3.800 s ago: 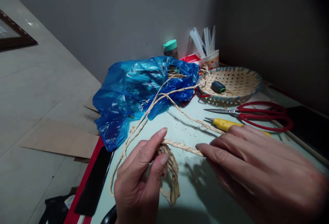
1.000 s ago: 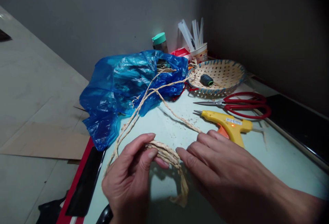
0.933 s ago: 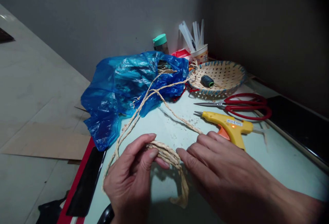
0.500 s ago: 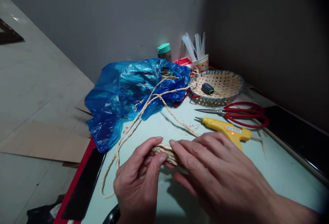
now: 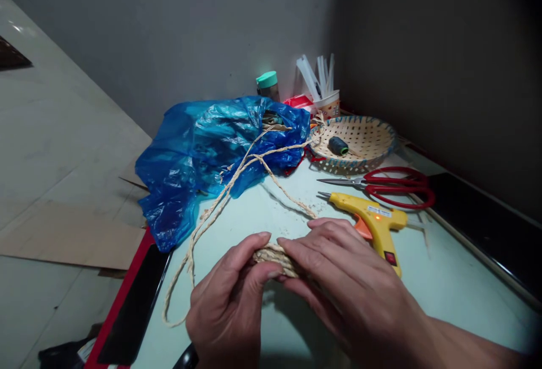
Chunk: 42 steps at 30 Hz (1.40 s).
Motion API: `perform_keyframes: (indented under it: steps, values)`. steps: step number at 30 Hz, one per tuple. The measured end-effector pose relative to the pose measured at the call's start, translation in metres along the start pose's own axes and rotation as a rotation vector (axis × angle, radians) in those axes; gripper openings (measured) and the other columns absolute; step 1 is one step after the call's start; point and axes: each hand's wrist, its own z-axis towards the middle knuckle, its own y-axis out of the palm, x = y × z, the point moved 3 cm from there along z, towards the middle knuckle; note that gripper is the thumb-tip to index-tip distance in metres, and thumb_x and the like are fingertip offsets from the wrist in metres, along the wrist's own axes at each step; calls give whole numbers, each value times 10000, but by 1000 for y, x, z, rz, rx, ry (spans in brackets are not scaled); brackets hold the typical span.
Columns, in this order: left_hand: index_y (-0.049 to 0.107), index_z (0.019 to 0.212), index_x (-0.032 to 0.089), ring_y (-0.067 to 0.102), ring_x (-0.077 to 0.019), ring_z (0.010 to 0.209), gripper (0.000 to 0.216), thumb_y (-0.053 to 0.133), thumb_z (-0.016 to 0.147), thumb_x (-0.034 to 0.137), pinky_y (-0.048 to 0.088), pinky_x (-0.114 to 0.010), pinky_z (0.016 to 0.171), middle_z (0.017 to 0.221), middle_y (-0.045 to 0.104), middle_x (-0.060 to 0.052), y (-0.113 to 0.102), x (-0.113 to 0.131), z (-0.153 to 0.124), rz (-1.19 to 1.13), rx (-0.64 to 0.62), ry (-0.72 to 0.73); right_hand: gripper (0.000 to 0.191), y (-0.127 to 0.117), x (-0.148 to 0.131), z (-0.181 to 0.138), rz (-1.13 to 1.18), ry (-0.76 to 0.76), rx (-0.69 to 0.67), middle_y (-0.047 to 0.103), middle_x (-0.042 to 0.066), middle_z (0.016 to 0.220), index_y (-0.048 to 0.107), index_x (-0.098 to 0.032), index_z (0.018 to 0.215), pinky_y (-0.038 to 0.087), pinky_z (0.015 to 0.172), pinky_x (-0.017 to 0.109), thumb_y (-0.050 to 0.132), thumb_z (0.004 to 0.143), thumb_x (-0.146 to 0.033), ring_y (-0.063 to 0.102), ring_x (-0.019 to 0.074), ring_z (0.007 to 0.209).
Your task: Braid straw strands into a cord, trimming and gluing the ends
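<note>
A coil of braided straw cord (image 5: 271,256) sits between my hands near the table's front edge. My left hand (image 5: 228,307) pinches it from the left with thumb and fingers. From the right, my right hand (image 5: 339,284) presses its fingers over the coil's top and hides most of it. The cord's long tail (image 5: 220,205) runs back across the pale green table (image 5: 444,295) into a blue plastic bag (image 5: 203,154), and one loop of it hangs at the left edge.
A yellow glue gun (image 5: 372,222) with a lit lamp lies just right of my hands, red scissors (image 5: 389,182) behind it. A woven tray (image 5: 372,131) holds a dark thread spool (image 5: 339,146). A cup of glue sticks (image 5: 326,98) and a green-capped jar (image 5: 268,83) stand at the wall.
My right hand has slid left over the coil until its fingers meet my left hand's. The coil's hanging end, visible one second ago, is now hidden under my hands.
</note>
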Motion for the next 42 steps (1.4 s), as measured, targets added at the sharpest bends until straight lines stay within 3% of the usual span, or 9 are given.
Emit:
perform_keyframes:
  steps: [5, 10, 13, 16, 18, 21, 26, 35, 42]
  values:
    - [772, 930, 330, 724, -88, 677, 239, 707, 781, 154, 566, -145, 716, 850, 796, 124, 3, -1, 0, 36, -31, -9, 227, -1, 1, -3, -22, -7, -29, 711, 65, 888, 631, -96, 1127, 447, 927, 426, 568, 920, -165, 604, 250, 893]
    - [772, 944, 287, 695, -127, 646, 184, 741, 775, 222, 569, -214, 679, 860, 791, 55, 4, -5, 5, -18, -175, -97, 177, -4, 6, 3, 2, 17, -21, 719, 65, 905, 639, -125, 1090, 469, 894, 406, 549, 939, -146, 626, 228, 878]
    - [743, 1116, 299, 644, -138, 634, 280, 672, 850, 353, 538, -253, 675, 849, 753, 15, 1, -5, 12, -113, -261, -96, 186, -7, 11, 8, 60, 44, -22, 717, 60, 897, 636, -137, 1090, 495, 809, 385, 577, 914, -121, 624, 209, 819]
    - [656, 1273, 319, 655, -167, 815, 442, 692, 833, 357, 523, -255, 749, 1071, 713, -28, -3, -6, 21, -161, -299, -110, 186, -10, 15, 11, 131, 121, -61, 726, 59, 892, 651, -155, 1060, 509, 741, 349, 599, 886, -113, 630, 197, 793]
    - [674, 1243, 299, 664, -209, 967, 511, 784, 745, 292, 530, -265, 825, 1186, 696, -53, -1, -9, 26, -227, -386, -188, 189, -10, 16, 11, 185, 169, -98, 735, 53, 889, 665, -170, 1054, 517, 713, 317, 604, 882, -119, 648, 185, 787]
    - [771, 1021, 268, 699, -204, 921, 313, 800, 716, 205, 556, -245, 796, 1023, 758, -43, 7, -14, 27, -312, -548, -332, 191, -8, 17, 9, 228, 222, -135, 745, 32, 886, 675, -200, 1050, 522, 690, 278, 597, 889, -131, 680, 166, 774]
    - [814, 848, 284, 690, -161, 855, 224, 791, 691, 127, 548, -186, 767, 894, 771, -1, 10, -14, 27, -318, -436, -321, 164, -4, 17, 5, 248, 271, -189, 755, 22, 971, 669, -226, 1033, 534, 730, 257, 568, 916, -170, 707, 157, 831]
    - [801, 775, 255, 674, -172, 817, 196, 796, 656, 100, 547, -210, 737, 821, 763, -8, 9, -13, 30, -246, -461, -259, 151, -5, 15, 2, 238, 218, -208, 746, 52, 962, 643, -193, 1036, 542, 740, 262, 544, 930, -153, 702, 164, 818]
    - [729, 1122, 257, 653, -150, 700, 325, 716, 800, 305, 538, -224, 650, 852, 724, -14, 10, -15, 22, -309, -468, -462, 253, -1, 13, -1, -147, -46, -43, 714, 103, 828, 616, -68, 1111, 545, 633, 321, 427, 942, -72, 661, 202, 711]
